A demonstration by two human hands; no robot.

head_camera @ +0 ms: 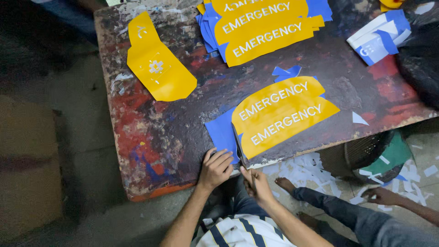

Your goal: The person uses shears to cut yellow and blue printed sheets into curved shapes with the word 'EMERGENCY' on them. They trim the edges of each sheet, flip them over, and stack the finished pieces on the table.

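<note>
Two hands work at the near edge of the paint-stained surface (pixel 151 137). The right hand (pixel 257 184) has its grip clenched on a thin blade (pixel 238 145) cutting the blue sheet (pixel 220 132) under yellow stickers (pixel 279 114). The left hand (pixel 215 168) presses that sheet, grip released and flat.

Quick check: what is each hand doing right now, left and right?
Left hand: open, fingers pressing flat on the blue sheet.
Right hand: closed on a thin blade at the yellow sticker.
</note>
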